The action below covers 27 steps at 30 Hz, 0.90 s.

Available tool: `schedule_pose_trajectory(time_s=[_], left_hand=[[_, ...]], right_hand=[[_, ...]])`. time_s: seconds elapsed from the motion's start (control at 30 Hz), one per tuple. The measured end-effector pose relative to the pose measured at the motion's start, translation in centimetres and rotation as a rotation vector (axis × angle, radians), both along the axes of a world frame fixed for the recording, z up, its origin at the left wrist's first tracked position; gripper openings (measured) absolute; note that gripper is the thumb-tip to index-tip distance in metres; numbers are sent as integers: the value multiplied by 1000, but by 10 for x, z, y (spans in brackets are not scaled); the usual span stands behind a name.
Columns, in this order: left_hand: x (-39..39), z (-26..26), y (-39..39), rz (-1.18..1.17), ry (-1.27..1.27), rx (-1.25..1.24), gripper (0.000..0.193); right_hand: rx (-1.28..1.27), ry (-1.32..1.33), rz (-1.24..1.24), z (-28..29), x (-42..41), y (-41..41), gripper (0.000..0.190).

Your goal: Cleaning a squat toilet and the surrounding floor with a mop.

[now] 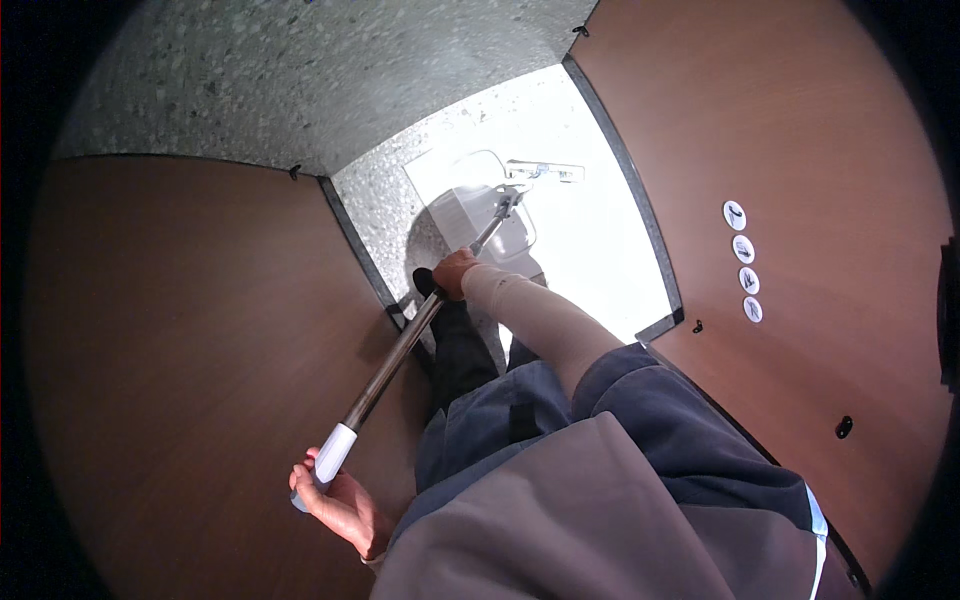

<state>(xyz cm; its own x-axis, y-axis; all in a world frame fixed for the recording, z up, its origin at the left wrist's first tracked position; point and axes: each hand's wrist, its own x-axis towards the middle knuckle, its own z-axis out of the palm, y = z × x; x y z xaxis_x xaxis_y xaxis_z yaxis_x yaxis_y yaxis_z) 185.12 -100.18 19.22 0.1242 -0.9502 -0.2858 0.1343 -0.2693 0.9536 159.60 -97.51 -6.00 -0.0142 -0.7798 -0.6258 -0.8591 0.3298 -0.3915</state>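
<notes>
A metal telescopic pole [391, 365] runs slantwise from the lower left to the upper middle. Around its white end grip [334, 453] my left hand [341, 499] is curled near the left panel. Farther along the shaft, my right hand [454, 274] grips the metal part, its forearm in a light sleeve. At the far end a swivel joint [508, 199] shows near a narrow, flat rectangular head [555, 172]; glare hides how they join. Beneath the joint lies a pale, rounded form with a shadow beside it; what it is cannot be told.
Brown panels stand on the left [187, 315] and right [810, 150], the right one bearing round pictogram stickers [743, 249]. A speckled stone-look surface [300, 90] spans the top. The strongly lit speckled floor [367, 180] lies between. One dark shoe [424, 282] is near the left panel's base.
</notes>
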Motion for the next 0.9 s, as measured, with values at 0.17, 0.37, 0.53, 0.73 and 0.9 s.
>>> schedule_pose_trajectory(time_s=[0.17,0.37,0.53,0.73,0.9], left_hand=[[-1,35,4,-29,42,-53,10],[-19,110,13,-318,21,-331,7],[-67,117,41,-656,62,-455,12],[-149,87,68,-858,159,-441,12],[-177,86,61,-830,117,-464,11]], right_hand=[[-154,-36,-112,3,12,9,14],[-515,-131,-349,34,54,32,25],[-489,-226,-574,55,41,63,24],[-516,-274,-845,27,-4,84,33],[-665,-282,-975,26,-16,86,34]])
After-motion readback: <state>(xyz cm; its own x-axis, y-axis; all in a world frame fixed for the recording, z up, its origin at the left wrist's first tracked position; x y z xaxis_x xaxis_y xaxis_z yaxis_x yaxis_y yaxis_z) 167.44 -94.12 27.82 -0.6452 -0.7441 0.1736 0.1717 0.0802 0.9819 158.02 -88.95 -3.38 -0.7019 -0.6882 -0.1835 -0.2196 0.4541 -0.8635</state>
